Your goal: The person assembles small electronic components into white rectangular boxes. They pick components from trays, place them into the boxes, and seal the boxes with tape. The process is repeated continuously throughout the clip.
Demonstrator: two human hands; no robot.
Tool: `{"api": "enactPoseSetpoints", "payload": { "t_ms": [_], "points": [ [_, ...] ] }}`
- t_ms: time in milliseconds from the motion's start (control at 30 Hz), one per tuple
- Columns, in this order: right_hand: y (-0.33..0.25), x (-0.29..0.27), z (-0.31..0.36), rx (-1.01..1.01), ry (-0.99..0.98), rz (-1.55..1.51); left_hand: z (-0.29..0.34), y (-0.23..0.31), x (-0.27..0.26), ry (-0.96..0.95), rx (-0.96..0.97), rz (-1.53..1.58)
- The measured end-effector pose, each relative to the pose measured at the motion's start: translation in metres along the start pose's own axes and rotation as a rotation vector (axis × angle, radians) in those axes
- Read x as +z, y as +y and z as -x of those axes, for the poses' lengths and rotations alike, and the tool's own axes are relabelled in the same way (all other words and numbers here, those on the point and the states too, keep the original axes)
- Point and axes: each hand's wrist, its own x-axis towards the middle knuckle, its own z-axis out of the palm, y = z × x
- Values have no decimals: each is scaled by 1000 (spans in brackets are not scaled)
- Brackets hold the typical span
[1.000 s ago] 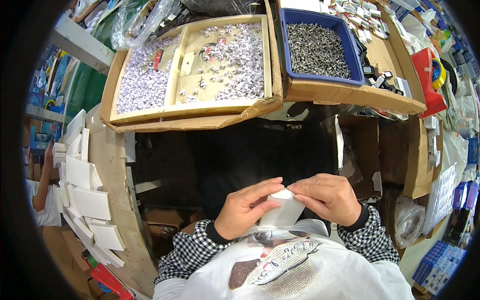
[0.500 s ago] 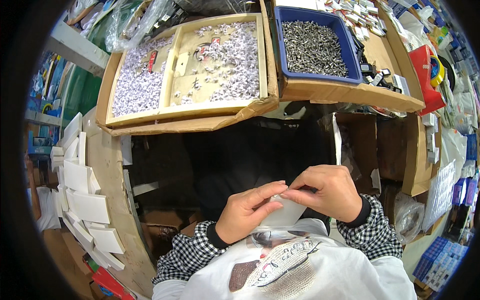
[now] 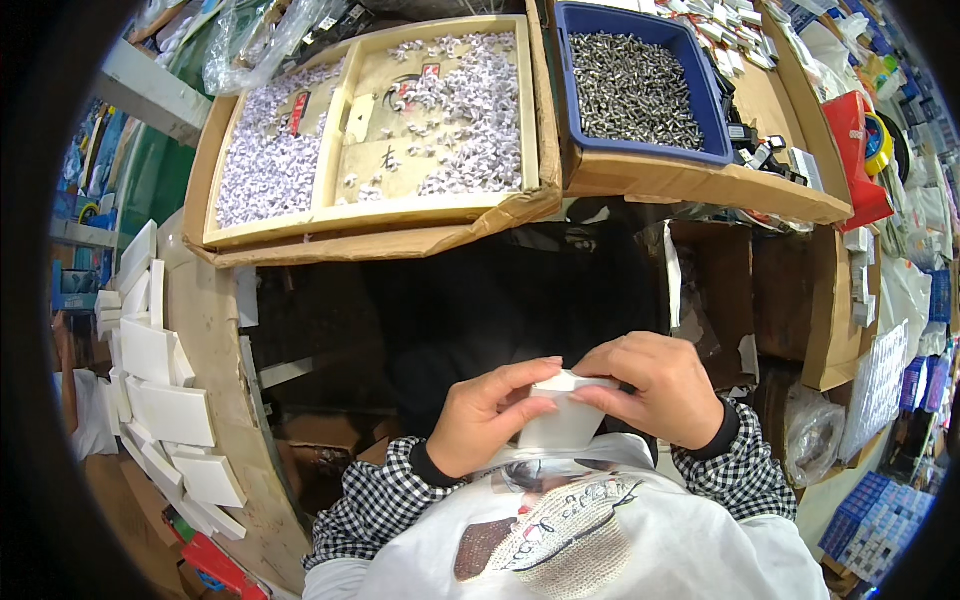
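Observation:
A small white box (image 3: 562, 428) is held upright in front of my body, close to the apron. My left hand (image 3: 492, 412) grips its left side, thumb and fingertips at the upper edge. From the right, my right hand (image 3: 655, 388) pinches the top edge, its thumb on the near face and its fingers curled behind. The upper end of the box shows between the fingertips; its far side is hidden.
Ahead lies a wooden tray (image 3: 333, 190) of small white plastic pieces. Right of it stands a blue bin (image 3: 640, 150) of small metal parts. White flat boxes (image 3: 172, 412) are piled on my left. A cardboard box (image 3: 832, 310) stands right.
My hands have moved slightly apart at the top of the white box, so more of its upper end shows. The view has shifted a little.

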Motion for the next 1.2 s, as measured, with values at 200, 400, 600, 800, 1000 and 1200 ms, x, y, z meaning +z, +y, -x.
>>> {"api": "enactPoseSetpoints", "payload": {
  "t_ms": [200,400,600,800,1000,1200],
  "points": [
    [11,15,27,194,12,-359,3,-20,-2,31,59,188],
    [22,27,38,80,148,-297,2,-31,-3,-3,84,182],
    [20,28,38,74,138,-266,1,-28,-2,-14,68,207],
    [25,29,40,61,166,-337,-6,-27,8,-87,40,55],
    [26,-5,40,0,220,-260,-12,-21,12,-44,117,-18],
    [85,-158,57,189,1268,21,-10,-28,13,49,2,-9]
  ]
}}
